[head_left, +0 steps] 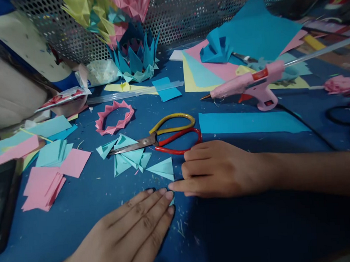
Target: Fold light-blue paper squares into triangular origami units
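My left hand (136,225) lies flat at the lower middle, fingers stretched together over a small light teal paper piece (172,200). Most of that piece is hidden under the fingertips. From the right, my right hand (216,170) reaches in with its index finger extended to the top end of the same piece, the other fingers curled; the thumb is largely hidden. Just above the hands is a folded teal triangle (162,168). More folded teal triangles (132,160) lie beneath the blades of the scissors (147,141), which have one yellow and one red handle.
A pink glue gun (249,84) and a blue paper strip (246,123) lie right. A pink paper ring (114,117), pink squares (44,186), teal squares (53,152) and a phone (2,203) are left. Paper flowers (135,58) stand at the back before a perforated metal panel (173,23).
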Available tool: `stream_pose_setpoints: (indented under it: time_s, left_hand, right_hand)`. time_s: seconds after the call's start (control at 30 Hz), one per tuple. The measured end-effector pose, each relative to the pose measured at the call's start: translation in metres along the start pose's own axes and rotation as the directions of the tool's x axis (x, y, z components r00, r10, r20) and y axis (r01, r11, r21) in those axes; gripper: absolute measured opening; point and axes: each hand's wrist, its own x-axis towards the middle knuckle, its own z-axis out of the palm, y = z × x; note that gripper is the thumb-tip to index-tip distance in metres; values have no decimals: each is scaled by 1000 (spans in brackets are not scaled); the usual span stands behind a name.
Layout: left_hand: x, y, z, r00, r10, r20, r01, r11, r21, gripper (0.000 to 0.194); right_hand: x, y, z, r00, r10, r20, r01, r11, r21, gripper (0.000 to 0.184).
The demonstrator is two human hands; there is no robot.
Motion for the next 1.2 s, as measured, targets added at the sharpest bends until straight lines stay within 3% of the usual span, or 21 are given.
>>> stream_pose_setpoints:
  time_s: [0.17,0.33,0.5,0.67,0.87,1.2]
  left_hand:
    - [2,-5,-8,995,58,78,-59,998,11,47]
    - [2,-7,-11,993,82,88,-84,996,21,46]
    - [1,-8,-12,988,67,140,-69,998,13,47]
    - [2,-12,-16,988,87,126,-88,996,3,47]
    - [0,-10,-16,982,5,190,-12,999,35,48]
    - [-1,-12,-11,984,67,165,-75,996,44,47]
  right_hand:
    - [-1,0,-1,1000,-7,5,7,1000,-25,27]
    - [0,-1,-3,1000,-11,18,11,1000,-10,23]
    - [1,-2,-4,1000,-6,13,6,1000,-5,26]
    - [1,-2,-5,999,-13,34,13,1000,-17,26]
    - [-1,-3,-6,998,-21,60,22,1000,-18,30]
    - [-2,-5,-6,999,-33,33,34,999,-12,31]
